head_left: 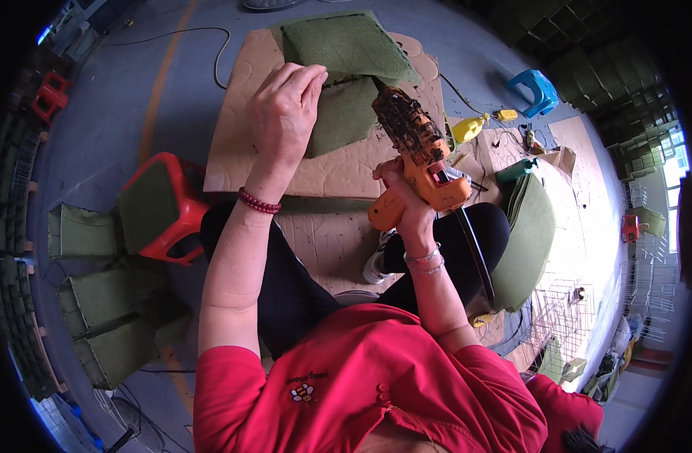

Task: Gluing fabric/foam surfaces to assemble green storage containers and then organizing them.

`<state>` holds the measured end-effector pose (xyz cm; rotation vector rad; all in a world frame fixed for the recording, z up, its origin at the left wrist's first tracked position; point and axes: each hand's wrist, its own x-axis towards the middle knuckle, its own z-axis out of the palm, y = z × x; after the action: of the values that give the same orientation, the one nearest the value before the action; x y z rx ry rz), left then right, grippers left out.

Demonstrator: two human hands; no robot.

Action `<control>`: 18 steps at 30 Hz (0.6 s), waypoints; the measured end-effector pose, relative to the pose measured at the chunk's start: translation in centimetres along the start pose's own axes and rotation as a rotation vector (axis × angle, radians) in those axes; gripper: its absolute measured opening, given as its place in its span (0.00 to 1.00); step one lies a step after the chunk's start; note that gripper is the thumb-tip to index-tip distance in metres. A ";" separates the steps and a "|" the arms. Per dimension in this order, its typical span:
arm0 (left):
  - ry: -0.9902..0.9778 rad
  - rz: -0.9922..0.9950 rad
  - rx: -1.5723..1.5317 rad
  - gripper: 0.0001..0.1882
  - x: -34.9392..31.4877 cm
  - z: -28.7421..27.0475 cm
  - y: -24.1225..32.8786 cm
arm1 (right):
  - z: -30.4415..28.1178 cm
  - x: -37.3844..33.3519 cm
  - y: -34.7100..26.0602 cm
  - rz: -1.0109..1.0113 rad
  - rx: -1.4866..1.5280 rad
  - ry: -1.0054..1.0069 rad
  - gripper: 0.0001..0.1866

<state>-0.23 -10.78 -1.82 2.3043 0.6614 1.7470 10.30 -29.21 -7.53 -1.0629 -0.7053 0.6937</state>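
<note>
My left hand [284, 109] is closed in a pinch at the near left edge of a green mesh-textured panel [342, 44]. That panel leans back over a second green piece [342, 117], and a dark line of glue shows between the two. Both rest on a cardboard-topped table [236, 140]. My right hand [408, 198] is wrapped round the handle of an orange glue gun [425, 177], its barrel crusted with dark residue. The gun's nozzle end points up toward the panel's near right edge. A long black glue stick [474, 253] trails from its back end.
A red stool [181, 215] stands left of my knee, beside several green fabric boxes [89, 230]. To the right are stacked green sheets [523, 241], a yellow bottle [469, 128], a green bottle [516, 170] and wire racks [561, 313]. A blue stool [540, 90] stands farther back.
</note>
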 end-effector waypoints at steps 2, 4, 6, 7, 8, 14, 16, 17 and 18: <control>0.007 0.000 0.014 0.03 0.1 0.1 0.0 | -0.3 0.0 0.0 0.002 0.005 -0.005 0.10; 0.000 0.001 0.012 0.04 0.2 0.0 0.1 | -0.3 0.1 0.1 -0.023 0.023 0.018 0.11; -0.005 -0.004 0.009 0.04 0.1 -0.1 0.2 | -0.5 0.2 0.1 -0.024 0.031 0.017 0.11; -0.015 -0.002 0.006 0.04 0.1 -0.1 0.1 | -0.5 0.1 0.1 -0.028 0.045 0.020 0.11; -0.014 -0.004 0.006 0.04 0.1 -0.1 0.1 | -0.4 0.1 0.1 -0.027 0.043 0.019 0.11; -0.020 -0.008 -0.017 0.05 0.2 0.1 0.1 | 0.2 -0.3 -0.3 0.011 -0.001 -0.016 0.12; -0.020 -0.009 0.002 0.05 0.2 0.2 0.2 | 0.6 -0.4 -0.8 0.035 -0.004 -0.054 0.12; -0.020 -0.010 0.002 0.05 0.2 0.2 0.2 | 0.6 -0.4 -0.7 0.035 -0.005 -0.054 0.12; -0.021 -0.008 0.006 0.05 0.2 0.2 0.1 | 0.5 -0.4 -0.4 0.037 -0.001 -0.059 0.12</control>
<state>-0.03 -10.78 -1.68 2.3167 0.6723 1.7174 9.76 -29.45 -7.07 -1.0626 -0.7382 0.7589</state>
